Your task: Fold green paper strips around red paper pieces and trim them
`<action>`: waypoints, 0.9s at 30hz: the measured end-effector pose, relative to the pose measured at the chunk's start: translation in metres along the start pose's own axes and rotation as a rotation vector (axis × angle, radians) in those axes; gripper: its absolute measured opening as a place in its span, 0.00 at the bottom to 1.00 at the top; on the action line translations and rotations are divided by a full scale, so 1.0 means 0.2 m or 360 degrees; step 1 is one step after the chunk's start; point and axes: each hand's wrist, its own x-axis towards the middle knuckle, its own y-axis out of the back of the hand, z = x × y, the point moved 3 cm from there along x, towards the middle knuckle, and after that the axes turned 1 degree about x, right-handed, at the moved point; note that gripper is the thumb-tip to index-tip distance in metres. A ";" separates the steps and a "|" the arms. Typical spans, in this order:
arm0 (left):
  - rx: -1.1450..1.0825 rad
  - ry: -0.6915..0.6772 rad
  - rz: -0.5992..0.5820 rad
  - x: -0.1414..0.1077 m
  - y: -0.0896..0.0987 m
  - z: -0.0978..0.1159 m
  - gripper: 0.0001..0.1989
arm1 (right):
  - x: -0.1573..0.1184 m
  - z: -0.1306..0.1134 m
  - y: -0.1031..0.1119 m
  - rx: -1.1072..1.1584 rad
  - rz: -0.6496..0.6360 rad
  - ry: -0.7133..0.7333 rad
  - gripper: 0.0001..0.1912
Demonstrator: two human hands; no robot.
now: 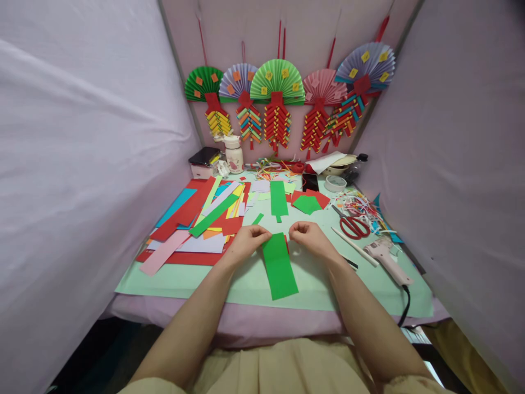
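A green paper strip [280,271] is in front of me, tilted slightly, its near end over the table's front part. My left hand [250,241] is closed, thumb and finger pinching the strip's upper left corner. Just right of the strip's top, my right hand [309,238] is closed in a pinch; what its fingertips hold, if anything, is too small to make out. A bit of red [287,244] shows along the strip's upper right edge, between the hands. Beyond them lies another green paper piece [279,198] with a narrow tab at its near end.
Coloured paper strips [176,216] pile up at left. Right of my hands are red-handled scissors [355,227], a white pencil-like stick [355,246], a glue gun [389,261] with a cord, and paper scraps [356,205]. Paper fans [276,82] hang behind; a bottle [234,155] stands at the back.
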 end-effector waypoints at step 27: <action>-0.0244 0.0019 0.0084 -0.01 -0.07 0.01 0.12 | 0.00 0.01 -0.04 0.0239 -0.0290 0.0084 0.12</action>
